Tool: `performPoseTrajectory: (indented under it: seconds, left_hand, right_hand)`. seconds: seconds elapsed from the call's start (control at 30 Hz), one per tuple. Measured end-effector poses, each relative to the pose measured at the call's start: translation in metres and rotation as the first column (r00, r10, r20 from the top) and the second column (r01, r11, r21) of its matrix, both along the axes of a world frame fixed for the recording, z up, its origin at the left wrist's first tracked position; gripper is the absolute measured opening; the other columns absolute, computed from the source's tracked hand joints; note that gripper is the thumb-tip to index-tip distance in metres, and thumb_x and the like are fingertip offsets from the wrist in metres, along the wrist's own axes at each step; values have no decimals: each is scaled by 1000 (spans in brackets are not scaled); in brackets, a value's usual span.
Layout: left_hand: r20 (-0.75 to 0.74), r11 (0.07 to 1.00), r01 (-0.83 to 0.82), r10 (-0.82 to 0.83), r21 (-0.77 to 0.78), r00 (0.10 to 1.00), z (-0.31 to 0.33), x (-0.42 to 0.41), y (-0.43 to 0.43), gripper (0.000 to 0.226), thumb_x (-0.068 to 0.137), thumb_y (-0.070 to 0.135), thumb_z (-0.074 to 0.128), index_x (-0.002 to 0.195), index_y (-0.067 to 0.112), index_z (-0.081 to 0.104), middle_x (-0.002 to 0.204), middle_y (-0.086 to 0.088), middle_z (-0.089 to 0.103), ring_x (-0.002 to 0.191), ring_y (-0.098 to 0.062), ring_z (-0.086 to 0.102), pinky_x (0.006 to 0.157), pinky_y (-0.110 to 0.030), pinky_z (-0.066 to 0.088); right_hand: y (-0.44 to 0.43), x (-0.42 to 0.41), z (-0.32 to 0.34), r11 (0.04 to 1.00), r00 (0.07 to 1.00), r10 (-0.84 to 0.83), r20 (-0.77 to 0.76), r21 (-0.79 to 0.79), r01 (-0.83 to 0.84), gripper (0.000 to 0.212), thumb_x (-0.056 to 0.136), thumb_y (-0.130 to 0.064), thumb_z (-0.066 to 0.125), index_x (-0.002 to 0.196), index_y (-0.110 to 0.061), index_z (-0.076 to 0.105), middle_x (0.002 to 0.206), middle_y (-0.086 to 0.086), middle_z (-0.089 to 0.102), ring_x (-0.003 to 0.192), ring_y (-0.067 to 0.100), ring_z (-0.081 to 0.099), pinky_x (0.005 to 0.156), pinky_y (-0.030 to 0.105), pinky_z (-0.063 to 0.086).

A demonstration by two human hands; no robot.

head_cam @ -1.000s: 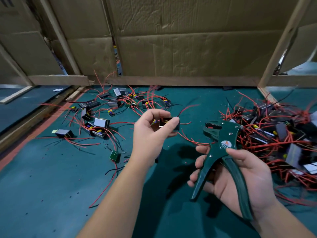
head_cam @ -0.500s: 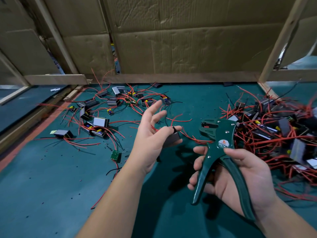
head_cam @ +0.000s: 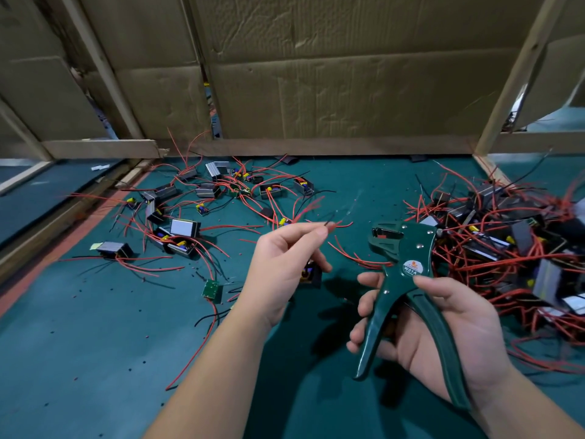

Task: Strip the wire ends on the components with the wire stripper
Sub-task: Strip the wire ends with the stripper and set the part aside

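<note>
My left hand (head_cam: 281, 264) pinches thin red and black wires (head_cam: 332, 224) between thumb and forefinger, their ends pointing right. A small black component (head_cam: 311, 274) hangs below that hand, partly hidden by the fingers. My right hand (head_cam: 443, 327) grips the handles of a dark green wire stripper (head_cam: 408, 274), jaws up and facing left. The jaws (head_cam: 384, 236) sit a short gap to the right of the wire ends, not touching them.
Several boxy components with red wires (head_cam: 183, 229) lie scattered on the green mat (head_cam: 79, 359) at the left. A dense tangled pile of them (head_cam: 506, 236) fills the right. A small green circuit board (head_cam: 211, 289) lies by my left forearm. Cardboard walls (head_cam: 332, 90) close off the back.
My left hand went from holding the component's body to pinching its wires, and the component now hangs beneath the hand. The stripper and right hand have hardly moved.
</note>
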State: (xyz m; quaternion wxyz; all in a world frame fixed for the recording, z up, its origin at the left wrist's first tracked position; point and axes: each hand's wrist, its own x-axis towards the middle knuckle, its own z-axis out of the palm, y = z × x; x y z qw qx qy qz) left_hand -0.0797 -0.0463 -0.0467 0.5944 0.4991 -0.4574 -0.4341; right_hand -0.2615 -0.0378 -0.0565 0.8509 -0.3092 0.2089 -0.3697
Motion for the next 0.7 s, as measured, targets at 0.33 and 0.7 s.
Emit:
performPoseTrajectory:
  seconds: [0.33,0.7]
  left_hand:
    - [-3,999,33,-33,1,999,5,3,3,11,70,25,75,61,18,72,42,5,51,39,-10,51,41,-14,34]
    - [76,997,56,-52,-49,996,7,7,8,26,80,0,67,59,15,68,49,-16,52,29,-6,46,33,-12,32]
  right_hand:
    - [2,-3,4,976,976,214,50,-46,-212,61,69,-32,72,115,7,60,88,29,60,74,46,61,74,58,50]
    - [7,-3,3,910,902,413,127,-87,-404,40,87,-29,59,113,1,57,92,25,60,84,43,61,83,55,47]
